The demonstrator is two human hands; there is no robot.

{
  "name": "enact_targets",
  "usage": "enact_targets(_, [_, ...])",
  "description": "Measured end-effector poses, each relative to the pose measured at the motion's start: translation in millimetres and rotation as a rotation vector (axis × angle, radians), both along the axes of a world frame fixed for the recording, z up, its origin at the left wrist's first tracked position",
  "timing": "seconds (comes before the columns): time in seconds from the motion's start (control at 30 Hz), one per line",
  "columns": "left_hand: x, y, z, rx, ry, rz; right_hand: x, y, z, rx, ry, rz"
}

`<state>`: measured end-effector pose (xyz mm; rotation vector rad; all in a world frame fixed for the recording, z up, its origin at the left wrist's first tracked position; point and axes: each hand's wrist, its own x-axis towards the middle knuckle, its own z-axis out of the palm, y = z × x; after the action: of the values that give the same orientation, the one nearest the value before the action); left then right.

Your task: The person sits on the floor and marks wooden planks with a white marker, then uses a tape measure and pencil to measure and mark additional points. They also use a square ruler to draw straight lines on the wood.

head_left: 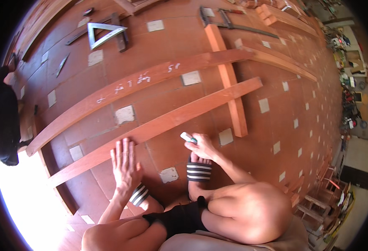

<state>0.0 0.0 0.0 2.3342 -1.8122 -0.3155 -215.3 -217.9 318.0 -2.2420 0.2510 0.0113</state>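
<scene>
My left hand is flat with its fingers stretched out, the fingertips resting at the near edge of a long reddish wooden beam. My right hand is closed round a short white and green stick, whose white end points up and left; its exact kind cannot be made out. The stick is apart from the beam. Beyond lies a second, curved wooden beam with white handwritten marks on it. Both beams rest across a shorter wooden crosspiece on the right and a darker one on the left.
A metal triangle square and a long clamp lie on the tiled floor at the back. Stacked timber is at the far right. Another person's dark clothing shows at the left. Assorted tools and wood line the right side.
</scene>
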Motion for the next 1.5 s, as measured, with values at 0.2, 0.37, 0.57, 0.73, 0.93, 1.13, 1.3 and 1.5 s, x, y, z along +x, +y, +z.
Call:
enact_targets(0.2, [-17.6,-46.7,-6.3,-0.121,0.104,-0.153,19.6,10.4,-36.5,0.106,-0.073,0.057])
enact_targets(0.37, [-29.4,-67.4,-10.3,-0.178,0.124,-0.191,25.7,18.2,-154.9,0.153,0.097,-0.161])
enact_targets(0.57, [-3.5,-26.2,-20.4,-0.164,0.012,-0.132,-10.7,12.9,-277.1,0.221,0.35,-0.44])
enact_targets(0.73, [37.3,40.7,-22.3,-0.222,0.055,0.105,-32.5,2.0,-319.9,0.263,0.482,-0.52])
enact_targets(0.93, [98.8,131.8,-18.9,-0.09,-0.124,0.39,-34.9,2.4,-348.5,0.301,0.463,-0.524])
enact_targets(1.13, [168.0,215.5,-31.8,-0.037,-0.285,0.746,-39.2,6.6,-345.1,0.293,0.411,-0.512])
enact_targets(1.3, [194.2,265.6,-53.4,-0.189,-0.184,1.441,-43.3,11.8,-351.0,0.087,0.458,-0.544])
enact_targets(1.5, [179.1,211.6,-100.3,-1.539,1.941,1.343,-2.0,27.8,-255.1,0.108,0.305,-0.437])
